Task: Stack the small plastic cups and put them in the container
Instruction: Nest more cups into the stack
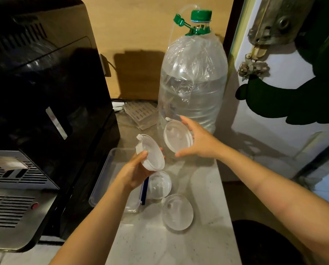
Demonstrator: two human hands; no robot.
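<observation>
My left hand point(134, 174) grips a small clear plastic cup point(151, 153), tilted with its mouth toward the right. My right hand point(199, 139) holds a second clear cup point(177, 135) by its rim, mouth facing left toward the first; the two cups are a short gap apart above the counter. Below them, two more clear cups rest on the pale counter: one point(159, 185) beside the container, another point(177, 212) nearer me. A clear rectangular container point(104, 175) with a blue clip lies under my left hand, partly hidden by my forearm.
A large water bottle point(193, 79) with a green cap stands right behind the cups. A black coffee machine point(45, 104) fills the left side. A white door point(274, 104) borders the right, and the counter edge drops off on the right.
</observation>
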